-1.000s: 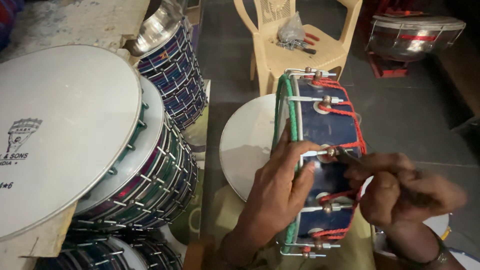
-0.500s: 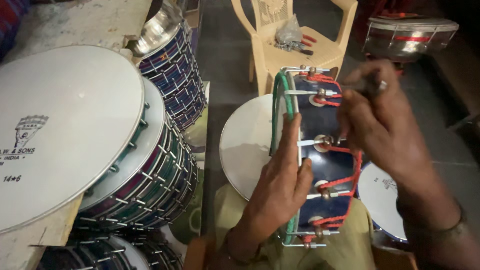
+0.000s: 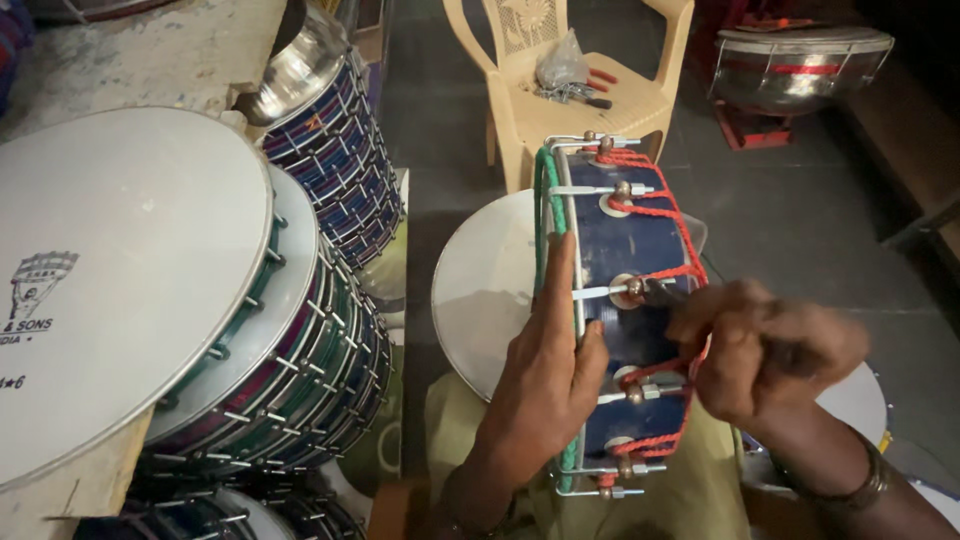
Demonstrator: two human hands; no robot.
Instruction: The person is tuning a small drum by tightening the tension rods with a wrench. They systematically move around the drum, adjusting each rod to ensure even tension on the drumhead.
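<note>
Left hand (image 3: 545, 385) of mine lies flat on the green rim of the blue drum (image 3: 625, 250), fingers together and pointing up its side, steadying it on its edge over my lap. Right hand (image 3: 765, 350) is closed tight on a small dark tool (image 3: 660, 293), its tip at the middle metal lug of the drum; half a second ago that hand was up by the upper lugs, and it has dropped down toward the red rope lacing (image 3: 670, 215). The left has not moved. Left of the drum stand stacked drums (image 3: 300, 340), the biggest white head (image 3: 120, 270) bearing a small dark printed emblem near its left edge. Beyond the drum, a clear plastic bag (image 3: 562, 62) sits on a cream plastic chair (image 3: 560, 100)
</note>
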